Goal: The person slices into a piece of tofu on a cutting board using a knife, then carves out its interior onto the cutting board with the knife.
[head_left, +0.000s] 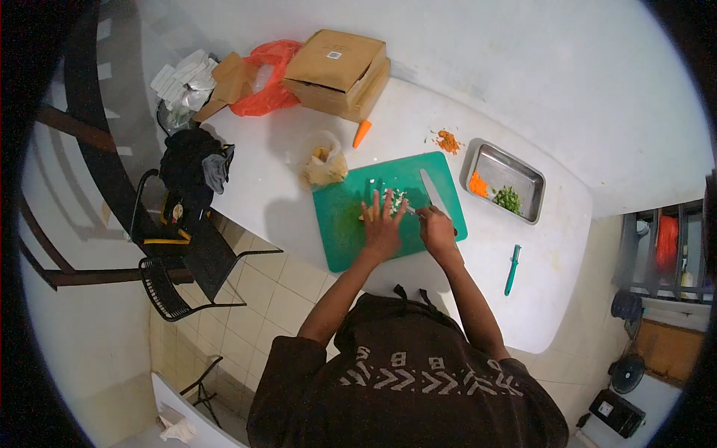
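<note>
A green cutting board [340, 243] lies on the white table in front of me. My left hand [382, 233] is palm down on it, fingers spread, beside small chopped white pieces [396, 200]. Some yellowish bits show at its left edge. My right hand [438, 228] is closed at the board's right side. A narrow metallic piece, apparently a knife [410, 210] seen edge-on, juts from its fingertips toward the left hand; the grip is partly hidden. A wider knife [433, 193] lies on the board, its blade pointing away and its lower part beside my right hand.
A steel tray [532, 203] holds orange and green chopped pieces. Nearby are orange scraps [448, 142] and a green peeler [513, 270]. Behind the board are a plastic bag [325, 168] with pale contents, a carrot piece [362, 134], cardboard boxes [336, 63] and a red bag [265, 93].
</note>
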Action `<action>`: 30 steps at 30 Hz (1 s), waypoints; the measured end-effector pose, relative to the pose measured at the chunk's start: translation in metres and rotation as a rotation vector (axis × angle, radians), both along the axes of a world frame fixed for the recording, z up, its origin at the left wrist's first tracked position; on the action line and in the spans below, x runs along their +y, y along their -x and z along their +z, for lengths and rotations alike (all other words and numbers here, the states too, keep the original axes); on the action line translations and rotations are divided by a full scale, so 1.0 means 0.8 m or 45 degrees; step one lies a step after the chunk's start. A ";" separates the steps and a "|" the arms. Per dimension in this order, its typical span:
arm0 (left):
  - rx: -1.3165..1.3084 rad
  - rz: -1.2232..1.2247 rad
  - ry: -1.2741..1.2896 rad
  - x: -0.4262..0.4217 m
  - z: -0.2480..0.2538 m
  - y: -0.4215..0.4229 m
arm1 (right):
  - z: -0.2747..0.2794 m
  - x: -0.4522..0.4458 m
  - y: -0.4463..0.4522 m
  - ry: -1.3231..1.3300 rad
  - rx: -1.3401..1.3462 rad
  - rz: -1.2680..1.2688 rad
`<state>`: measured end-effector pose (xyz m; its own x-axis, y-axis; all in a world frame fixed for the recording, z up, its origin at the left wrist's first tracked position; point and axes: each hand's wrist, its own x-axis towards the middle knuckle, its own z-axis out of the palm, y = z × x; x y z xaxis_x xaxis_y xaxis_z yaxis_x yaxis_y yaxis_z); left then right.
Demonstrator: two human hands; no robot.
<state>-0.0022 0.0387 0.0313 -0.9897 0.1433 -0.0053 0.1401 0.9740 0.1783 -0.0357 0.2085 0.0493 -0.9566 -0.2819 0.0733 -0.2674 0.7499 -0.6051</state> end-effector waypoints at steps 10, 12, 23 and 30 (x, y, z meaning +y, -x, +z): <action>-0.595 0.494 -2.169 -0.019 -0.048 0.009 | -0.021 -0.018 -0.021 0.382 0.143 0.180; -0.340 0.235 -2.173 -0.021 -0.060 0.000 | -0.024 -0.021 -0.021 0.448 0.230 0.106; -0.658 0.727 -2.718 -0.025 0.002 -0.008 | -0.047 -0.023 0.000 0.274 0.041 0.075; 0.012 0.591 -1.357 -0.067 -0.040 0.001 | -0.035 -0.014 -0.011 0.393 -0.049 -0.023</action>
